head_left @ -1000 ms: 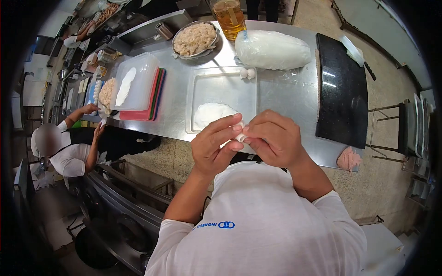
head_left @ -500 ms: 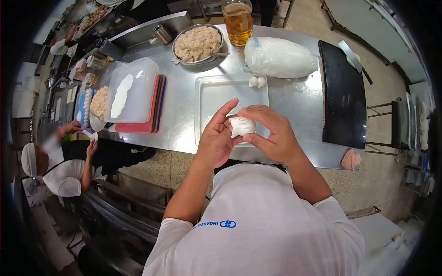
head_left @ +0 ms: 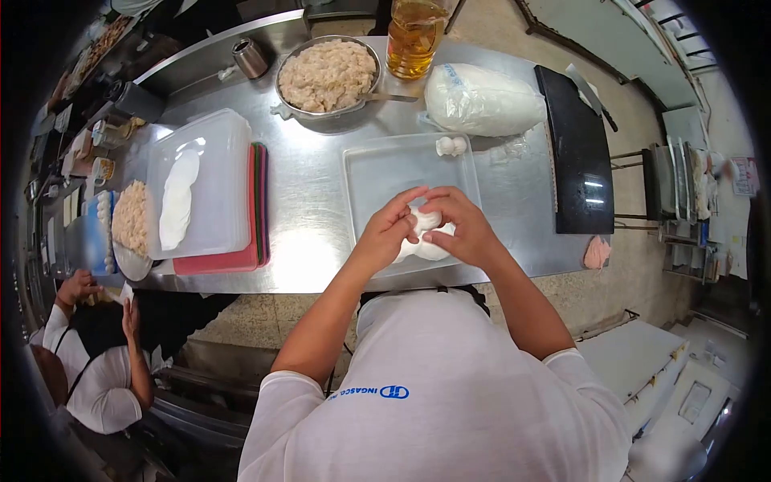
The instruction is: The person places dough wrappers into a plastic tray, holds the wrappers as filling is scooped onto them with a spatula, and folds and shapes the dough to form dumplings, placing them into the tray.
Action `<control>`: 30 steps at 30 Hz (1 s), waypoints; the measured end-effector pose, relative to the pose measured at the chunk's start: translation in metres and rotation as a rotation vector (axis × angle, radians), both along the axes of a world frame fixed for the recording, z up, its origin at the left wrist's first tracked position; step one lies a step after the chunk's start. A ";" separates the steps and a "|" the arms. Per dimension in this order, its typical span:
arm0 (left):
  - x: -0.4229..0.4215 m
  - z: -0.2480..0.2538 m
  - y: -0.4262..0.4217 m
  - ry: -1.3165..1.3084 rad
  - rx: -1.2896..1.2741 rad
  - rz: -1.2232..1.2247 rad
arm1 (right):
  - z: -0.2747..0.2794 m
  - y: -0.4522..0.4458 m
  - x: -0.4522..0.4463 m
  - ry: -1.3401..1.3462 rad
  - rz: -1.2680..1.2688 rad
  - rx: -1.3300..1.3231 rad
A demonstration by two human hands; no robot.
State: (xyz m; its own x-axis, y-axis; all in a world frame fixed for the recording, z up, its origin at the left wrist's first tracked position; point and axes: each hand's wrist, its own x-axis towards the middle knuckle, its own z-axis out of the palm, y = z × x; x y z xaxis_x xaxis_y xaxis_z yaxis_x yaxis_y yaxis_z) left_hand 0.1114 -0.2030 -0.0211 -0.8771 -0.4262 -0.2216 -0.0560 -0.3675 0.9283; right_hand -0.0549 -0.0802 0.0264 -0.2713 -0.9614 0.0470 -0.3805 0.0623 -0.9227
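A small white pleated dumpling (head_left: 426, 220) sits between my two hands above the front of a shallow translucent tray (head_left: 350, 181). My left hand (head_left: 389, 234) curls around its left side, fingertips against the dough. From the right, my right hand (head_left: 467, 230) closes on it, with the index finger over the top and the thumb below. The fingers partly cover the dumpling. White dough wrappers (head_left: 432, 247) lie beneath my hands, partly hidden. Toward the tray's far right corner rest a couple of small white dumplings (head_left: 450, 146).
Behind the tray stand a bowl of pale filling (head_left: 329, 76), an oil bottle (head_left: 414, 40) and a plastic bag of white contents (head_left: 482, 100). A black board (head_left: 582, 161) with a knife (head_left: 593, 98) is right. Stacked lidded containers (head_left: 210, 189) stand left, near a co-worker (head_left: 104, 377).
My fingers have drawn closer together around the dumpling, and my left index finger has bent in from its raised position. More wrappers show under my hands. The camera view has shifted.
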 end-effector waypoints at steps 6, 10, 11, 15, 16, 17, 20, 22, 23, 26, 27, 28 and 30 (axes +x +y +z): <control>0.001 -0.044 -0.013 -0.329 -0.872 -0.095 | -0.076 -0.037 -0.061 0.409 -0.217 0.167; 0.019 -0.063 -0.005 -0.445 -1.019 -0.150 | -0.089 -0.075 -0.092 0.920 -0.093 -0.035; 0.022 -0.064 -0.001 -0.474 -1.026 -0.120 | -0.091 -0.082 -0.097 0.998 -0.073 -0.006; 0.029 -0.063 0.012 -0.589 -1.126 -0.071 | -0.106 -0.089 -0.104 1.224 -0.053 0.041; 0.027 -0.062 0.011 -0.606 -1.125 -0.079 | -0.108 -0.091 -0.103 1.259 -0.062 0.034; 0.027 -0.061 0.013 -0.623 -1.120 -0.093 | -0.110 -0.091 -0.103 1.228 -0.046 0.002; 0.026 -0.058 0.012 -0.611 -1.078 -0.099 | -0.110 -0.092 -0.104 1.176 -0.037 -0.039; 0.027 -0.059 0.008 -0.579 -1.049 -0.098 | -0.115 -0.091 -0.109 1.184 -0.058 -0.004; 0.028 -0.060 0.007 -0.561 -1.038 -0.099 | -0.118 -0.088 -0.109 1.197 -0.064 0.031; 0.026 -0.055 -0.005 -0.539 -0.895 -0.116 | -0.116 -0.090 -0.109 1.191 -0.102 0.034; 0.026 -0.051 -0.004 -0.541 -0.823 -0.124 | -0.115 -0.086 -0.105 1.151 -0.134 -0.016; 0.026 -0.046 -0.002 -0.528 -0.723 -0.090 | -0.111 -0.083 -0.100 1.107 -0.171 -0.069; 0.023 -0.037 -0.003 -0.494 -0.539 -0.025 | -0.102 -0.066 -0.086 0.714 -0.144 -0.094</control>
